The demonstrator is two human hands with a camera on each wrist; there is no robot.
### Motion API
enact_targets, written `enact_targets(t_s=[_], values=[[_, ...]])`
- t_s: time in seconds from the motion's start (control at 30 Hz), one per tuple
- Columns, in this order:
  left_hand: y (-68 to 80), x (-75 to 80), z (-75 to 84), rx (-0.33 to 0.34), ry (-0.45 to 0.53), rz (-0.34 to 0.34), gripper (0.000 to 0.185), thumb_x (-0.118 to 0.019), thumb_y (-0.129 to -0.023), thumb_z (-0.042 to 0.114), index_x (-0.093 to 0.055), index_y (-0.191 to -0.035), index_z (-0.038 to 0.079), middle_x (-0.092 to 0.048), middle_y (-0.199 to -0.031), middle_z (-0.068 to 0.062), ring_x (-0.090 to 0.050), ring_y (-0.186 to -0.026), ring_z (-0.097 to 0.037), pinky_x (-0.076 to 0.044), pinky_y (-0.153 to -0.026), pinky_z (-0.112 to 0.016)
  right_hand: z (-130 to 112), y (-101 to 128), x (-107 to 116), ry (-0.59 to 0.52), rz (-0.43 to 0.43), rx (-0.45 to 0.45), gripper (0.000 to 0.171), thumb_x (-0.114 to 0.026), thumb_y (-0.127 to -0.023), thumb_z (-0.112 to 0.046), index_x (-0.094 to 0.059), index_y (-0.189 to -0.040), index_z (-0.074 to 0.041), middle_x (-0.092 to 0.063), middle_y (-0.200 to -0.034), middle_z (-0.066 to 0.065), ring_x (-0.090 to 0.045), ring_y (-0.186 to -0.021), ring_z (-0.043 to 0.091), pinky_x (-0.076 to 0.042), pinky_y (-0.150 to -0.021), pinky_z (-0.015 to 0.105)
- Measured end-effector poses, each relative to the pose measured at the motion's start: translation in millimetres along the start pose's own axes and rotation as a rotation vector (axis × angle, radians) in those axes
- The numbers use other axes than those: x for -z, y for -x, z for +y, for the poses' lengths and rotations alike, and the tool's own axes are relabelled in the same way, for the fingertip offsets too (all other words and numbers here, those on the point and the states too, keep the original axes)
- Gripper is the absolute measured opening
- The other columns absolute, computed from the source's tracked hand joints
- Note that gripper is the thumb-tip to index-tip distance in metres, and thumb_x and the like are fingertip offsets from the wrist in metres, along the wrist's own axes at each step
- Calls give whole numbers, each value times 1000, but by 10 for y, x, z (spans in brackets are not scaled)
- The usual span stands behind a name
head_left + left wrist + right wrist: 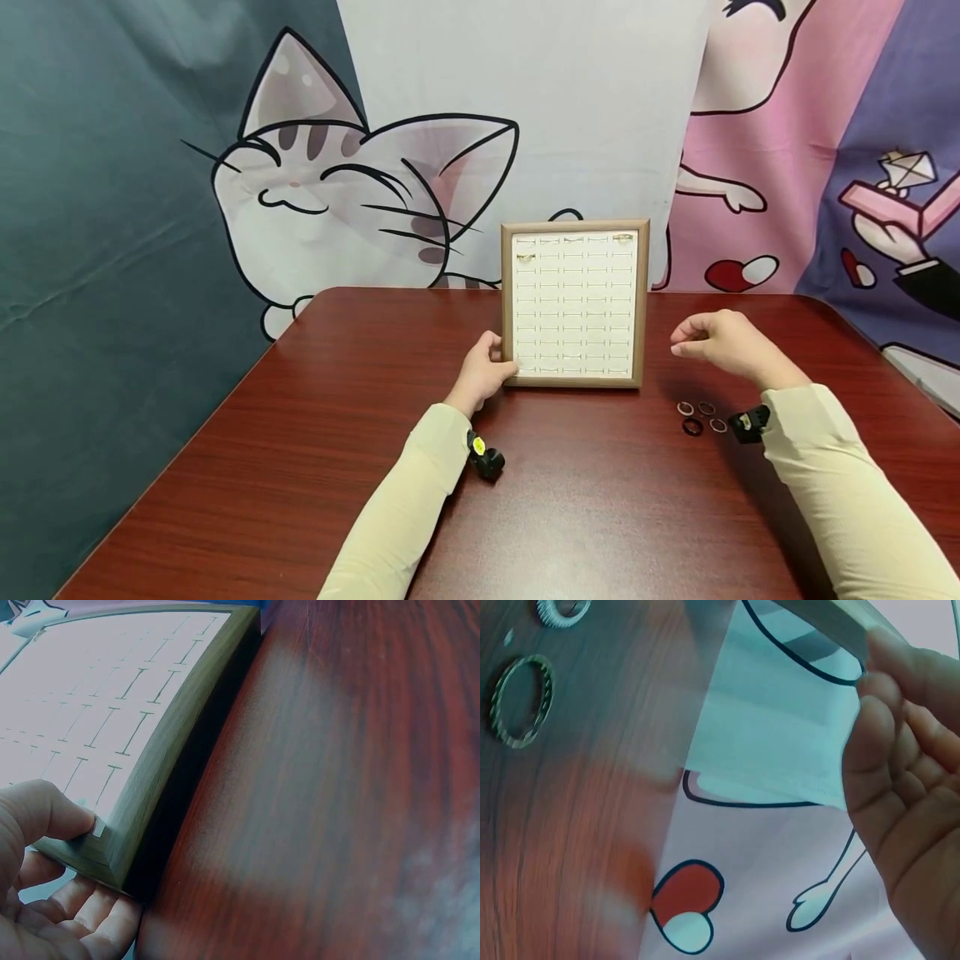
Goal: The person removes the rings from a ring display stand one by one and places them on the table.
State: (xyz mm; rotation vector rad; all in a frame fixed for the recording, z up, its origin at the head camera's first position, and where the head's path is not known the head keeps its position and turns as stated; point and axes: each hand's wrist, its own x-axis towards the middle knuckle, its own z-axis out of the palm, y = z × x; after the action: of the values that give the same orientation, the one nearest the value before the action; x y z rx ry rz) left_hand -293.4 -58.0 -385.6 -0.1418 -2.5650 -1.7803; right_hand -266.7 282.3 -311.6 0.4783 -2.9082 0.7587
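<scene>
Wooden tray in left hand

left hand: its fingers sit behind the ring display tray's left frame in the head view; the left wrist view's edge cuts off the palm.
right hand: fingertips curl under; whether they pinch anything is too small to tell, and the right wrist view crops them.
rings in the tray: tiny glints in the top rows, their kind unreadable.
loose rings: partly cropped in the right wrist view.
worktop: near edge cut off.
</scene>
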Motion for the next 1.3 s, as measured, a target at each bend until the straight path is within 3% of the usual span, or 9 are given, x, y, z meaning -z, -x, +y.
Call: enact_targets(t_s=[0.17,0.43,0.57,0.7,1.0,1.3], values=[[-6,-1,4,-1,1,2,32,-67,-75,3,-49,-102,6,-61,-100,-15,-56,-86,-22,-44,-64,-25,-52,-61,-21,17,118,28,11,-71,-80,-17,-69,-85,-7,-69,-80,5,-55,-70,9,-44,-65,29],[-5,-3,-6,-4,-4,8,33,-68,-74,2,-50,-102,6,-62,-100,-15,-56,-85,-22,-44,-65,-24,-128,-158,-77,7,304,71,9,-71,-79,-16,-69,-83,-8,-68,-77,5,-51,-66,-2,-39,-61,17],[-3,-3,-2,-1,-4,9,34,-68,-74,2,-50,-102,6,-62,-101,-16,-57,-87,-22,-44,-66,-25,-194,-235,-90,20,376,105,7,-71,-79,-12,-70,-83,-6,-68,-79,8,-54,-68,4,-40,-61,17],[-8,-8,-9,4,-2,6,33,-68,-75,3,-50,-103,6,-61,-102,-15,-57,-88,-23,-45,-67,-26,-274,-312,-86,30,424,132,6,-71,-78,-9,-70,-83,-5,-68,-82,11,-57,-70,15,-41,-61,21],[-7,-10,-4,5,3,0,33,-67,-75,2,-51,-103,7,-62,-102,-15,-57,-88,-22,-44,-66,-25,-435,-468,-37,36,504,168,7,-67,-80,-6,-70,-84,-1,-67,-81,15,-55,-69,21,-40,-64,31],[-19,-13,-17,11,1,1,33,-67,-75,2,-51,-103,7,-62,-101,-14,-56,-86,-21,-44,-65,-25,-586,-630,45,8,509,112,14,-61,-84,-8,-69,-90,1,-67,-91,18,-59,-79,27,-44,-71,41]])
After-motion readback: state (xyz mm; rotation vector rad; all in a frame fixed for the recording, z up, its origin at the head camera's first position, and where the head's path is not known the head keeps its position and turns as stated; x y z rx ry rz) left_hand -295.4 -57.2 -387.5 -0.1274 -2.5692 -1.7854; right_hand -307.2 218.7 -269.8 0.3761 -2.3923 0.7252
